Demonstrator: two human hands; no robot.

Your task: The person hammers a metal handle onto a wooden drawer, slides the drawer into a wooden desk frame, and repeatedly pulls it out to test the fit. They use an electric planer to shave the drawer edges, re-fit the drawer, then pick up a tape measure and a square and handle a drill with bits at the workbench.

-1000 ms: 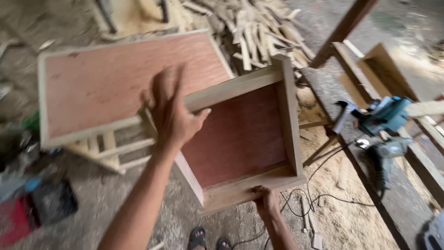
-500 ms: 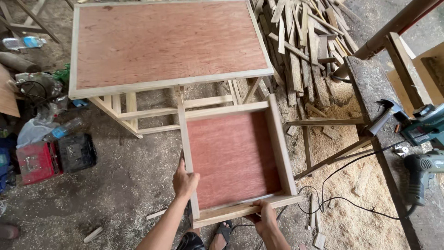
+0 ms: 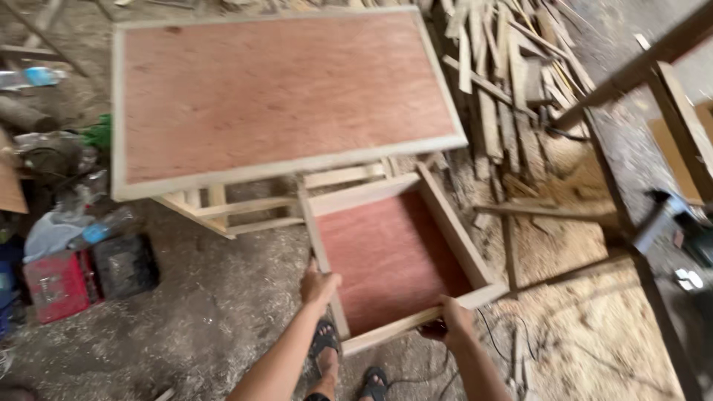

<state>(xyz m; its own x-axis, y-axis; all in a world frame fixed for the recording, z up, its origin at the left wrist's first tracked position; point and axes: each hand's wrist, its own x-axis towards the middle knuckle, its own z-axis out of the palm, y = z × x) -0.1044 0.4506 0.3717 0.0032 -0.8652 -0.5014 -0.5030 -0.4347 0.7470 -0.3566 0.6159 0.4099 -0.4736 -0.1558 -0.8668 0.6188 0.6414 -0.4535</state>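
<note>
Reddish plywood forms the bottom of the wooden drawer, an open box with pale timber sides that the person holds out in front of the body, tilted a little and with its far end reaching under the edge of the table. The left hand grips the drawer's left side rail near the front corner, fingers curled over the rail's edge with the thumb on the outside. The right hand holds the front rail near the right corner; its fingers are wrapped under the rail, so how tightly they close cannot be told.

That table, just beyond the drawer, has a large top of the same reddish plywood framed in pale wood, and its light wooden legs and rails show beneath the near edge, left of the drawer. Right of the table lies a heap of scrap wood strips on the ground. Sawdust covers the floor to the right of the drawer, and a dark cable runs across it near the right hand. Left of the drawer, a red case and a black case sit on the floor. Below the drawer the person's feet in dark sandals are visible.
</note>
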